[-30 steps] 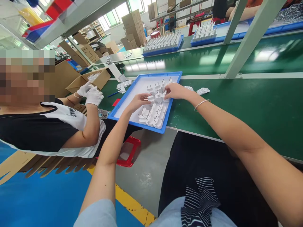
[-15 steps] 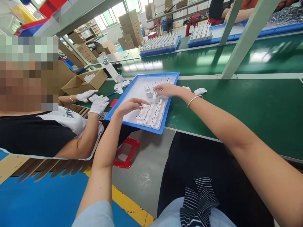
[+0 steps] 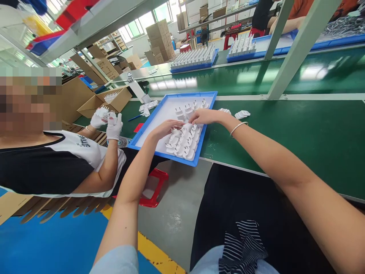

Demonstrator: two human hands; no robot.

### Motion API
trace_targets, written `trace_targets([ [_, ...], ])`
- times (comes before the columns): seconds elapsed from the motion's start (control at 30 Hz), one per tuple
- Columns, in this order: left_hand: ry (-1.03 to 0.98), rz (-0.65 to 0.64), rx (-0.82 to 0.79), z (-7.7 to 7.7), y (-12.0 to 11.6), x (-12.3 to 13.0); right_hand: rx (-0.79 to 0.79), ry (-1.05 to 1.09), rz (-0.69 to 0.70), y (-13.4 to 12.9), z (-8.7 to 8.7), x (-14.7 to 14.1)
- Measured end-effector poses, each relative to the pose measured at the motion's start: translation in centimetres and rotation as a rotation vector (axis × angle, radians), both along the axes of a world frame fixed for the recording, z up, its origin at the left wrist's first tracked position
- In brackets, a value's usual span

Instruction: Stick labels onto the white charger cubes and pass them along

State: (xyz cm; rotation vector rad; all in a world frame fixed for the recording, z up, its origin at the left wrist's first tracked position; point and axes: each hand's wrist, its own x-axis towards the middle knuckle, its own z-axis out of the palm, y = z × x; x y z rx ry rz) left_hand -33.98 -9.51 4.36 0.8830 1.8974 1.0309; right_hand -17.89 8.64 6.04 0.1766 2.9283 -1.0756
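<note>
A blue-rimmed tray (image 3: 148,123) with a white bottom lies tilted at the near edge of the green bench. Several white plug pieces (image 3: 185,142) with upright pins stand in close rows in its near right part. More white plugs (image 3: 188,110) stand farther back in the tray. My left hand (image 3: 169,127) reaches in from the left, fingers closed at the back left of the near rows. Just right of it, my right hand (image 3: 201,116) has its fingers bent down onto a white piece between the two groups. What the left fingertips hold is too small to tell.
At the left sits a person whose gloved hands (image 3: 110,123) hold white pieces. Loose white parts (image 3: 242,114) lie right of the tray. A slanted metal post (image 3: 296,49) rises behind the bench. An open carton (image 3: 121,99) stands at the back left.
My hands have come closer together, the right one moving nearer over the tray. More plugs show in the back group. The person's gloved hands have lifted and drawn together.
</note>
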Motion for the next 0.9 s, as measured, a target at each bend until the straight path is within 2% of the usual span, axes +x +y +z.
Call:
trace_targets([
  [0.23, -0.134, -0.039, -0.012, 1.3, 0.3, 0.0, 0.005, 0.004, -0.054, -0.2, -0.9, -1.4],
  [0.37, -0.165, -0.058, 0.017, 1.2, 0.2, -0.1, -0.001, 0.012, -0.147, -0.5, -1.8, -2.2],
  [0.47, -0.162, -0.054, 0.033, 0.9, 0.1, -0.4, -0.079, 0.024, -0.197, -0.6, -1.9, -2.1],
  [0.6, -0.127, -0.044, -0.007, 0.5, 0.0, -0.8, -0.186, 0.002, -0.177, -0.8, -1.6, -1.7],
  [0.77, -0.065, -0.029, -0.056, 0.3, -0.2, -1.4, -0.215, -0.023, -0.123, -0.6, -0.6, -1.4],
  [0.83, -0.03, 0.002, -0.036, 0.3, -0.4, -2.0, -0.205, 0.017, -0.152, 0.0, -0.2, -1.3],
  [0.9, 0.037, 0.084, 0.033, 0.2, -0.4, -2.8, -0.141, 0.137, -0.265, 1.2, -0.1, -1.4],
])
